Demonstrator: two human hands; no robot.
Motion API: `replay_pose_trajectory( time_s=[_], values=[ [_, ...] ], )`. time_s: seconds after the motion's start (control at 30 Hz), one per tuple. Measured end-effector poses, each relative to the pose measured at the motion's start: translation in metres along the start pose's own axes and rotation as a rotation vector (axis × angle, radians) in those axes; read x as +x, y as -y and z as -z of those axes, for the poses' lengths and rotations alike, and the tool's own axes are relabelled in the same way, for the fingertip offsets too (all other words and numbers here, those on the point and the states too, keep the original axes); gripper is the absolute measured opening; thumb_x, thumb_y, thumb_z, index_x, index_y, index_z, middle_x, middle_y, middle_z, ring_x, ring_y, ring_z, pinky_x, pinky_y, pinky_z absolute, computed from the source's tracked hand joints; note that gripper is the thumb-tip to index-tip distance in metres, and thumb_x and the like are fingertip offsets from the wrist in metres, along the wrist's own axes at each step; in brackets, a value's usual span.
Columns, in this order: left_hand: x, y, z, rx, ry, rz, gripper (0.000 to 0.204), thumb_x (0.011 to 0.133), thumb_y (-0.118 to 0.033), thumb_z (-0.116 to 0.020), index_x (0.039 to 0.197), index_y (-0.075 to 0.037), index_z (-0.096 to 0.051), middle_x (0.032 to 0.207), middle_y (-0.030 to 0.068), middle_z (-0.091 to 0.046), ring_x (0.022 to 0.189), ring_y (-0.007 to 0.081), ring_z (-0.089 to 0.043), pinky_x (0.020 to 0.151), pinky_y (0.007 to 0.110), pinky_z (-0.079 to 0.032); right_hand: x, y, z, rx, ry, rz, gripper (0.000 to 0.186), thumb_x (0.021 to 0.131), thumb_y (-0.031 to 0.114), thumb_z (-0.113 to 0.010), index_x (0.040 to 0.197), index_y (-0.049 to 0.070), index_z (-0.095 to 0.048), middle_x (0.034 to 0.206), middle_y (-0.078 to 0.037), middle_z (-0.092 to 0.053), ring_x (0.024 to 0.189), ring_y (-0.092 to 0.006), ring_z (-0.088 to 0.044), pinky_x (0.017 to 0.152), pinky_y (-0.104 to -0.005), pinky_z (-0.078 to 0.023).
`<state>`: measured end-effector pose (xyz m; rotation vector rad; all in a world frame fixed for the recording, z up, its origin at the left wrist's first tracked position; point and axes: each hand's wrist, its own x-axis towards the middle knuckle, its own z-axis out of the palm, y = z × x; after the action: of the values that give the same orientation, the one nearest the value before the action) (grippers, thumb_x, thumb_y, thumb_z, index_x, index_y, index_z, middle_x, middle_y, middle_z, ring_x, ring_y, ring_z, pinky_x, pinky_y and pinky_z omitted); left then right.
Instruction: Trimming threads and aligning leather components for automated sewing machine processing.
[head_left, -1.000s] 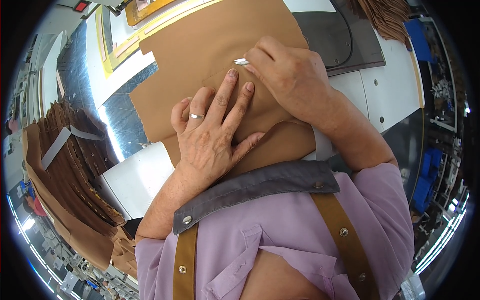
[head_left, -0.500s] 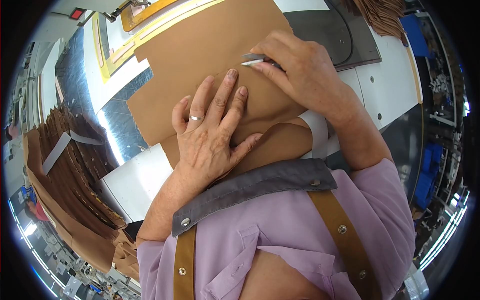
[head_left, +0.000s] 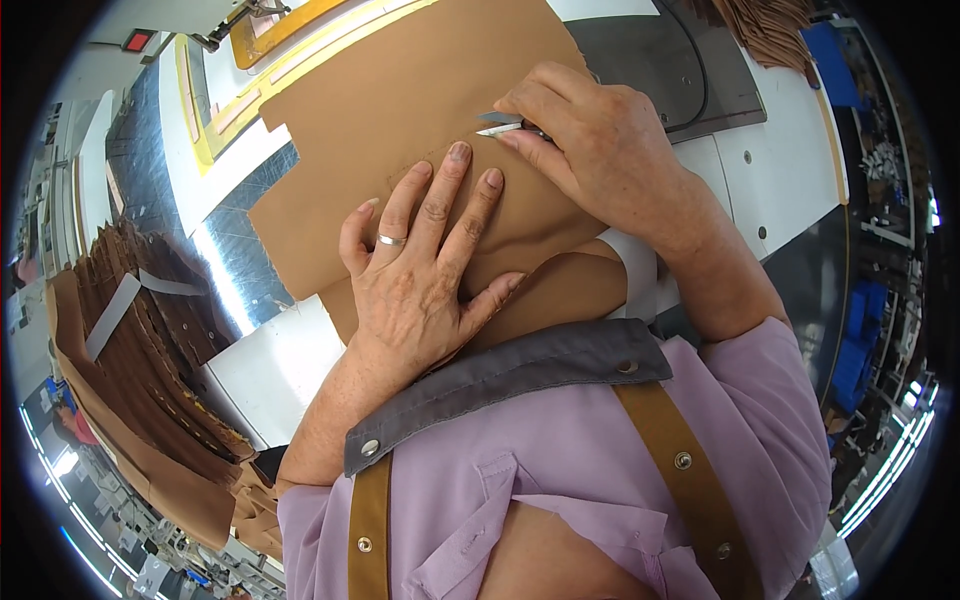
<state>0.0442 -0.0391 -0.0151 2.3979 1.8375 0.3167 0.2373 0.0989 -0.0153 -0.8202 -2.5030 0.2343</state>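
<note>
A tan sheet of fabric or leather (head_left: 360, 110) with a notched left edge lies on the worktop, a faint dotted line across its middle. My left hand (head_left: 420, 275), wearing a ring, presses on it with fingers spread. Just right of those fingertips, my right hand (head_left: 610, 160) grips small metal snips (head_left: 497, 129), whose two pale blades point left over the sheet, slightly apart. The handle is mostly hidden in my fingers. The sheet's near part is folded, with a grey strip (head_left: 636, 275) beside it.
At left, stacked brown pieces (head_left: 130, 350) carry a pale strip. A yellow template (head_left: 205, 135) and part of a machine (head_left: 140, 40) stand at the back left. Another brown stack (head_left: 765, 35), blue bins (head_left: 855, 330) and a dark plate (head_left: 700, 90) are rightward. A distant person (head_left: 75, 425) shows at left.
My right hand has risen slightly and the snips' second blade has come into view. The sheet has shifted a little leftward. My left hand stays spread on it.
</note>
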Motion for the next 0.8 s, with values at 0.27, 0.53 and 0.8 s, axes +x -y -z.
replay_pose_trajectory(
  time_s=[0.27, 0.53, 0.8],
  values=[
    [0.0, 0.0, -0.001, 0.006, -0.002, -0.01, 0.087, 0.081, -0.055, -0.078, 0.157, -0.024, -0.047, 0.165, 0.0035, -0.04, 0.145, 0.0261, -0.041, 0.115, 0.048, -0.023, -0.001, 0.007, -0.004, -0.026, 0.015, -0.058, 0.018, 0.089, 0.016, -0.076, 0.102, 0.008, -0.067, 0.093, -0.006, -0.064, 0.071, -0.0253, -0.069, 0.06, -0.0361, -0.055],
    [0.0, -0.001, 0.001, 0.008, 0.003, -0.011, 0.087, 0.08, -0.053, -0.08, 0.156, -0.025, -0.048, 0.165, 0.0042, -0.04, 0.144, 0.0265, -0.042, 0.116, 0.049, -0.022, 0.0, 0.003, -0.002, -0.148, 0.036, -0.016, 0.011, 0.093, 0.017, -0.071, 0.098, 0.009, -0.066, 0.089, -0.006, -0.062, 0.068, -0.0243, -0.068, 0.057, -0.0358, -0.053],
    [-0.001, -0.001, 0.001, -0.032, -0.006, 0.002, 0.085, 0.079, -0.051, -0.081, 0.154, -0.024, -0.051, 0.164, 0.0048, -0.041, 0.143, 0.0264, -0.044, 0.115, 0.049, -0.023, 0.0, -0.01, 0.012, 0.075, 0.054, -0.098, 0.019, 0.092, 0.019, -0.073, 0.106, 0.007, -0.068, 0.096, -0.008, -0.067, 0.079, -0.0255, -0.07, 0.067, -0.0382, -0.055]
  ],
)
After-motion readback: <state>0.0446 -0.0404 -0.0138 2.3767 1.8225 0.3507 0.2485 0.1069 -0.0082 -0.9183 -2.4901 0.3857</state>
